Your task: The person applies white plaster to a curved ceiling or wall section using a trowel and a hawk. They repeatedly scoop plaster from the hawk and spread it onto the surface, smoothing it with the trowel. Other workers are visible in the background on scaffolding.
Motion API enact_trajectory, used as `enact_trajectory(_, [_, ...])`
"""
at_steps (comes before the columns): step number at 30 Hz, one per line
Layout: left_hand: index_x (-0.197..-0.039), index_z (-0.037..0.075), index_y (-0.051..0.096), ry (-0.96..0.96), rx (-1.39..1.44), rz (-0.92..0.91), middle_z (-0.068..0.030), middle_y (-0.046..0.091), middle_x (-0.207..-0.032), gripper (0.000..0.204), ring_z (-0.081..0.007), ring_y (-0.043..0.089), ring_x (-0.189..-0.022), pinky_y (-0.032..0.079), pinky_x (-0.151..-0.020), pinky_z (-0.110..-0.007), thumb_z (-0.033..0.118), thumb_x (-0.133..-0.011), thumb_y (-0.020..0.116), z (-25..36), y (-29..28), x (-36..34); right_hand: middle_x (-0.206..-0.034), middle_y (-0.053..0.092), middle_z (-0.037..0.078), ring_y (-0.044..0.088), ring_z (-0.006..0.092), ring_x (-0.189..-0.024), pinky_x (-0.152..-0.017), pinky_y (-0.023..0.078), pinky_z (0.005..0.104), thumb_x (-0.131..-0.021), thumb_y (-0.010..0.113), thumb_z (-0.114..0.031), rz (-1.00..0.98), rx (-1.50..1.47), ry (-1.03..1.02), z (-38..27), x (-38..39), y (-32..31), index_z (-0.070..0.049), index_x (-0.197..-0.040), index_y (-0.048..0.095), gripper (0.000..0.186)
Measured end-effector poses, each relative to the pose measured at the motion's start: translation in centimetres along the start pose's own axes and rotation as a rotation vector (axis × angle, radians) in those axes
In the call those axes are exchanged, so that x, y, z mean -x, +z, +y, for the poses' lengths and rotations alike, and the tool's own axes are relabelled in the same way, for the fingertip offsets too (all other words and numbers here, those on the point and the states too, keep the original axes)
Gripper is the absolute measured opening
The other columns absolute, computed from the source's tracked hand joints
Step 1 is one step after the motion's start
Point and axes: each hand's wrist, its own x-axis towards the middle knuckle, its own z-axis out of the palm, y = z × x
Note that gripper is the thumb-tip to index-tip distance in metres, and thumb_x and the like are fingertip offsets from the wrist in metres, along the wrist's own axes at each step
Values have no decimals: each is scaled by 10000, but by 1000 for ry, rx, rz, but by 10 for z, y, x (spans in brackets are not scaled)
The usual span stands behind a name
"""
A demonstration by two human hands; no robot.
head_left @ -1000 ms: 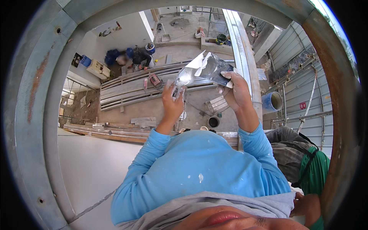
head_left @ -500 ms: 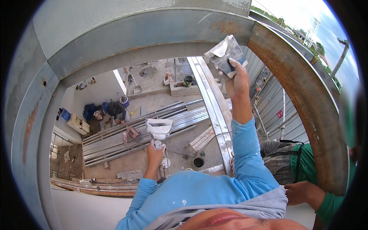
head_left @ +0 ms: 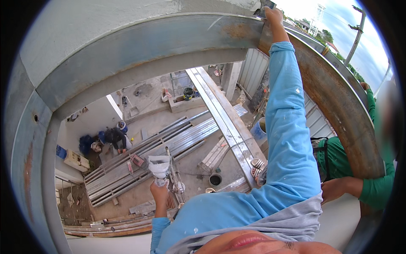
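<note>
My left hand (head_left: 159,192) grips a wide putty knife at the lower middle, its blade covered by a thick load of white putty (head_left: 159,166). My right arm stretches up to the top edge. There my right hand (head_left: 275,17) is closed round a second putty knife (head_left: 266,6), of which only a dark bit shows. That knife is at the end of the grey wall (head_left: 105,21), just above the corner of the steel beam (head_left: 148,37). Its blade is mostly hidden or cut off by the picture's rim.
A rusty steel beam (head_left: 334,91) runs down the right, where a co-worker's green sleeve (head_left: 376,190) and hand are close to me. Far below lie metal profiles (head_left: 169,146), a plank with metal strips (head_left: 220,114) and buckets (head_left: 215,180). Another person (head_left: 115,137) crouches there.
My right hand has gone up from before the beam to the wall's end, taking its putty knife along. My left hand, still holding the loaded knife, sits slightly lower and further left.
</note>
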Motion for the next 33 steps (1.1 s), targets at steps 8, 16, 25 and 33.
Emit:
enact_trajectory(8, [-974, -30, 660, -20, 28, 57, -58, 651, -734, 187, -124, 577, -514, 429, -421, -289, -33, -792, 704, -10, -56, -5, -1245, 612, 297, 608, 384, -1165, -1016, 452, 398, -785, 599, -453, 22, 24, 91, -5, 0, 0, 96, -1103, 676, 639])
enact_trajectory(16, [-969, -38, 655, -76, 33, 19, -100, 671, -724, 167, -133, 566, -487, 424, -422, -298, 2, -813, 699, -11, -59, -14, -1032, 642, 171, 675, 288, -945, -644, 655, 385, -930, 583, -105, 53, -1029, 293, -34, -12, -16, 24, -1087, 564, 204])
enact_trajectory(25, [-989, -85, 655, 57, -174, 153, -206, 708, -871, 221, -352, 694, -850, 513, -762, -415, -30, -776, 675, 3, -62, -23, -1011, 639, 203, 693, 326, -828, -647, 650, 397, -923, 582, -80, 130, -1182, 165, -60, -4, -77, 73, -1088, 505, 238])
enact_trajectory(33, [-934, -63, 678, 252, -277, 205, -241, 689, -891, 184, -433, 626, -820, 458, -729, -488, 76, -815, 663, -137, -84, -29, -1032, 641, 150, 674, 275, -890, -688, 601, 368, -949, 581, -132, 77, -1024, 200, -67, 14, -81, 8, -1075, 548, 191])
